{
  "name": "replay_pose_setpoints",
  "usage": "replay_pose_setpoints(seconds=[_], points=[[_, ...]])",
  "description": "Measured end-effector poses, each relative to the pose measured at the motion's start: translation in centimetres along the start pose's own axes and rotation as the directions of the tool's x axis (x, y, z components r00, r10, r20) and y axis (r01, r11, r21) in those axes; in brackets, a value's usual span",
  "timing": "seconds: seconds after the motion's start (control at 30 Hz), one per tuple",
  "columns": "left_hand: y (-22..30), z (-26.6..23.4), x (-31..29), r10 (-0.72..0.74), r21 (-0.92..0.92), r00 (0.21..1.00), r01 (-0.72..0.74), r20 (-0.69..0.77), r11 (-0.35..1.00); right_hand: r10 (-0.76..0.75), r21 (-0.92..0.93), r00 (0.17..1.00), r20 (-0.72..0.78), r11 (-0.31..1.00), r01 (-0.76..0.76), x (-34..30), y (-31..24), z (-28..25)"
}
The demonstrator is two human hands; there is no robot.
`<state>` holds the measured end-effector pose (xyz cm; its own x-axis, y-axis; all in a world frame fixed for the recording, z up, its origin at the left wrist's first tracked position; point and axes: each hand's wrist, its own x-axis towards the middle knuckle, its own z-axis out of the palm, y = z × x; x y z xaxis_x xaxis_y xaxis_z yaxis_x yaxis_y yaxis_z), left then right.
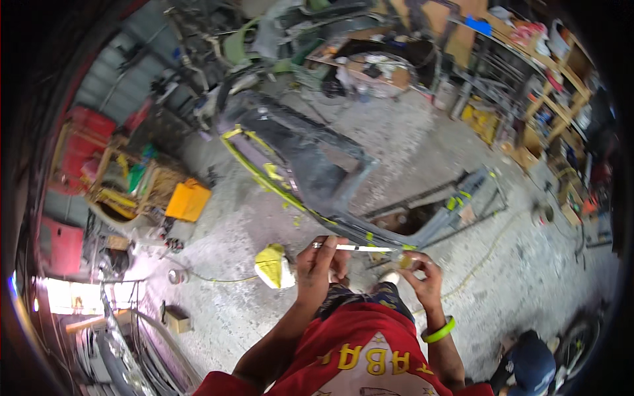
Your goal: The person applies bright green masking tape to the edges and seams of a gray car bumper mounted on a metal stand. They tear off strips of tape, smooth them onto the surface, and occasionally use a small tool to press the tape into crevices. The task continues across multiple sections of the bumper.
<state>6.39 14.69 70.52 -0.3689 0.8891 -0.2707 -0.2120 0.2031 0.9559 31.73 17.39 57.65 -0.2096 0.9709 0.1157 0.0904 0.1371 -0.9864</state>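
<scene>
Occupying the middle of a stained grey concrete floor [224, 317]: one dark grey vehicle body panel [317, 155], long and bent, its near-left edge trimmed with yellow-green tape [281, 190]. Dark metal framework [485, 214] shows at the panel's right end. Setting: cluttered workshop; corrugated metal wall [135, 53] left of the panel, bright opening [79, 298] nearer on the same side.

Beyond the panel: heap of vehicle parts [284, 39]. Right of the panel: crowded wooden shelving [561, 109], yellow sack [481, 120]. Left of the panel: orange box [188, 200], red sheet part [63, 244].

On the panel's near side, obstructing the floor: yellow-and-white bag [275, 267], metal can [177, 276], yellow cord [485, 259]. Nearer and right of the panel: a second person in a dark blue cap [535, 366], beside a wheel [578, 346].

Left hand [318, 267], before the panel's near edge: closed on a slim white strip [363, 248] pointing rightward; contact with the panel cannot be told. Right hand [424, 276], alongside: thumb and fingers pinching a small yellowish item [404, 261], kind unclear.
</scene>
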Motion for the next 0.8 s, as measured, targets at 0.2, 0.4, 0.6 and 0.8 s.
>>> replay_pose_setpoints(seconds=[0.2,0.4,0.6,0.8], points=[[0.7,-6.8,3.8,0.067,-0.215,0.966,-0.123,-0.251,0.969,0.034,0.088,0.999,-0.014,0.996,-0.032,0.7,-0.1,0.7],[2.8,-15.5,7.9,0.075,-0.203,0.91,-0.17,-0.407,0.964,0.01,0.005,1.0,0.007,1.0,-0.01,2.5,0.8,0.9],[2.1,-23.8,15.0,0.09,-0.227,0.889,-0.211,-0.449,0.951,0.143,0.076,0.986,-0.087,0.988,-0.137,3.9,0.7,3.7],[1.9,-30.8,23.4,0.058,-0.207,0.927,-0.143,-0.371,0.968,0.197,0.047,0.973,-0.122,0.98,-0.192,7.0,0.6,9.5]])
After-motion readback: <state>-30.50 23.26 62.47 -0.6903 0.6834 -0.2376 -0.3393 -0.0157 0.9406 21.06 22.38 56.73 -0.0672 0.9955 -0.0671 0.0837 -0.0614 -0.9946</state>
